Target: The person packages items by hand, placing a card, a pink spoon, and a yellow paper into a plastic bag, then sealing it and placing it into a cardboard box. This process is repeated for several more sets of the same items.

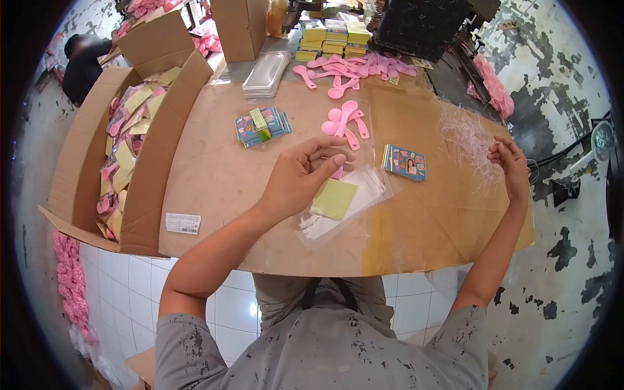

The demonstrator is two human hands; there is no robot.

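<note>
My left hand is just above a stack of clear plastic bags, its fingers loosely bent and the thumb apart from them. Under its fingertips a bit of pink plastic shows, mostly hidden. A pale yellow-green card lies on the bags. On the right, my right hand is beside a heap of thin clear plastic strips. Its fingers are curled together; whether a strip is between them is too small to see. Between the hands sits a small stack of blue printed cards.
Several pink spoons lie ahead, with a larger spoon pile behind. Banded blue cards and clear bags sit left of them. A carton of packed spoons stands at left. Another person is beyond it.
</note>
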